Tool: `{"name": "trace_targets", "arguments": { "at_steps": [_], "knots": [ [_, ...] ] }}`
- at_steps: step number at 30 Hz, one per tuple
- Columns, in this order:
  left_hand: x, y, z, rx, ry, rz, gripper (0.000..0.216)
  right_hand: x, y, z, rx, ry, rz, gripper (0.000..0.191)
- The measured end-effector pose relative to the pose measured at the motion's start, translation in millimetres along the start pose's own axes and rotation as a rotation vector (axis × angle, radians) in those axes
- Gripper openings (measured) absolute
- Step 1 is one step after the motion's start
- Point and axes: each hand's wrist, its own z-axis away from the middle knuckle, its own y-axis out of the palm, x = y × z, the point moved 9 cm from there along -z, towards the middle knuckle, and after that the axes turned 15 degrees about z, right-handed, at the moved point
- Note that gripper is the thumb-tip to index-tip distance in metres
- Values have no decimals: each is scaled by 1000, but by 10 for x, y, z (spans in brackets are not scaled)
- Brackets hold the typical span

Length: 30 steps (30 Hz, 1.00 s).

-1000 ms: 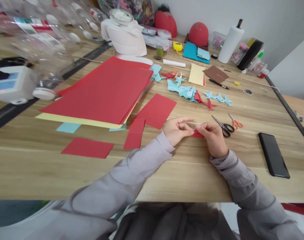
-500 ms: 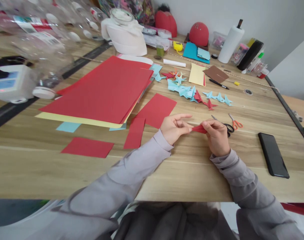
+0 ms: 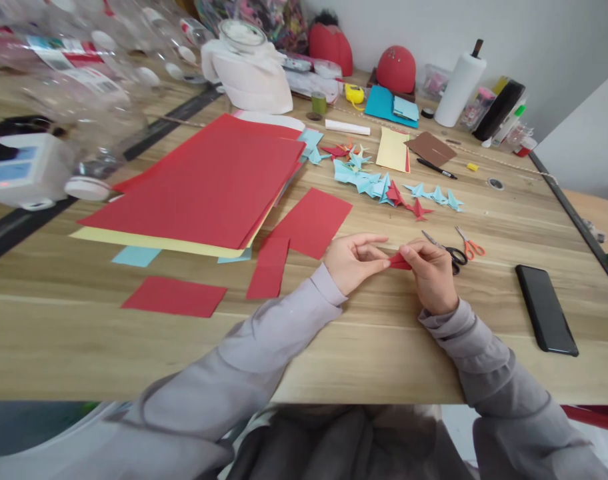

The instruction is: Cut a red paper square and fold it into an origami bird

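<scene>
The folded paper [image 3: 400, 263] is red, like the top sheet [image 3: 199, 187]; the sheet beneath [image 3: 94, 231] is pale yellow. The folded figures [image 3: 367, 181] are mostly light blue, some red. The larger scissors [image 3: 454, 251] have black handles, the smaller pair [image 3: 469, 245] orange. The sleeves [image 3: 279, 330] are greyish mauve, the table [image 3: 374, 363] tan with streaked grain.

Long grey-lilac sleeves [image 3: 264, 340], loose fabric, creased along forearms. Plain cuffs [image 3: 330, 285] at wrists, right one bunched. Dark grey clothing [image 3: 309, 443] over lap, folded.
</scene>
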Motion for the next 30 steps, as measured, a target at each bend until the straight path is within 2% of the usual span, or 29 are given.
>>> {"name": "trace_targets", "arguments": {
  "at_steps": [3, 6, 13, 20, 26, 30],
  "knots": [
    [-113, -31, 5, -34, 108, -34, 40, 66, 20, 5, 16, -26, 23, 14],
    [-215, -84, -13, -49, 202, 28, 40, 144, 45, 19, 35, -82, 57, 4],
    [-195, -128, -69, -32, 210, 141, 45, 288, 48, 95, -13, -271, 220, 6],
    [-245, -67, -23, -6, 240, -4, 44, 373, 2, 113, -86, -351, 368, 7],
    [-345, -27, 68, -20, 370, -176, 37, 494, -34, 169, -152, -463, 501, 13],
    [-353, 3, 99, -14, 387, -211, 31, 510, -25, 194, -155, -483, 561, 14]
  ]
}}
